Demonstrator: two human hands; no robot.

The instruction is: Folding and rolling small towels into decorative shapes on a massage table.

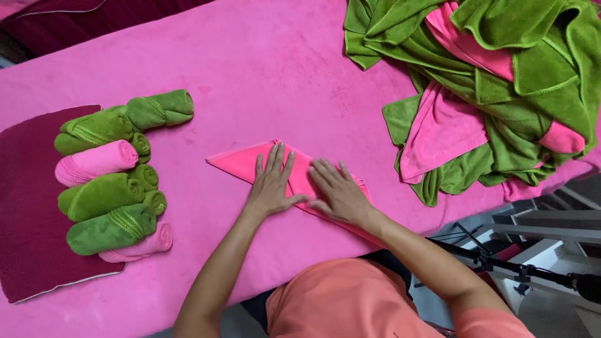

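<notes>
A pink towel point(235, 163) lies folded into a pointed shape on the pink-covered table point(263, 75). My left hand point(271, 181) presses flat on its middle, fingers spread. My right hand point(338, 194) lies flat on the towel's right part, fingers pointing up-left. Both palms rest on the cloth without gripping it.
Several rolled green and pink towels point(109, 181) sit in a row at the left, partly on a dark red mat point(25, 238). A loose heap of green and pink towels point(494, 87) fills the upper right. A black stand point(519, 269) and a white frame are beyond the table's right edge.
</notes>
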